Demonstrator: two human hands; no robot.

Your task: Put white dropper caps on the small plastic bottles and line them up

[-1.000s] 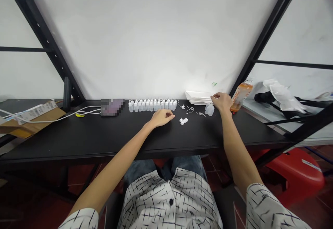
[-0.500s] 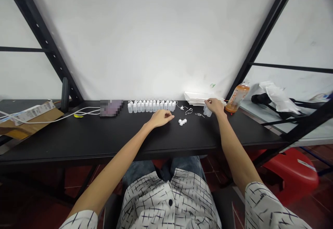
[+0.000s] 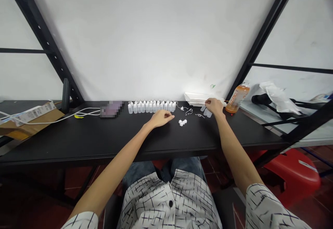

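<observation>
Several small white capped bottles (image 3: 147, 107) stand in rows near the wall. My left hand (image 3: 161, 118) rests on the black table in front of their right end, thumb and fingertips close together; whether something small is between them cannot be made out. To its right lie several white caps (image 3: 182, 122). My right hand (image 3: 213, 106) is over a few loose translucent bottles without caps (image 3: 207, 113), its fingers curled down and touching or nearly touching them; its fingertips are partly hidden. Thin white strings (image 3: 189, 111) lie between the bottle rows and my right hand.
White folded sheets (image 3: 196, 99) lie against the wall behind my right hand. An orange drink bottle (image 3: 237, 98) leans at the right. Left of the rows are a blurred purple item (image 3: 111, 109), white cables (image 3: 85, 111) and a brown package (image 3: 33, 118). The table's front edge (image 3: 166, 154) is near my lap.
A loose bottle beside my right hand now shows more plainly and lies tilted. My right hand has shifted very slightly; my left hand keeps its place.
</observation>
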